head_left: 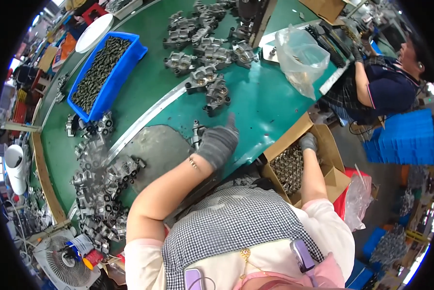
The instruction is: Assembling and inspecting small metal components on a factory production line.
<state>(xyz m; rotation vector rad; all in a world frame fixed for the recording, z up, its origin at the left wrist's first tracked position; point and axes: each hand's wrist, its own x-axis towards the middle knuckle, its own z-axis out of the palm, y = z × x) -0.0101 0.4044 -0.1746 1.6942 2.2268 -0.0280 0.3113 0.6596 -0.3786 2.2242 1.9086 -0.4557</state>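
Observation:
My left hand, in a grey glove, is over the green table. One finger or the thumb points away from me; the other fingers curl out of sight at a small metal casting, which the hand partly covers. My right hand, also gloved, reaches into an open cardboard box on my right. Rows of shiny cylindrical metal parts fill that box, and the hand is at their far edge. Its fingertips are hard to make out. Several metal castings stand beyond my left hand.
A blue bin of small dark parts stands far left. Piled castings lie at left, by a metal rail. A clear plastic bag lies far right. Another person works beyond it, near stacked blue crates.

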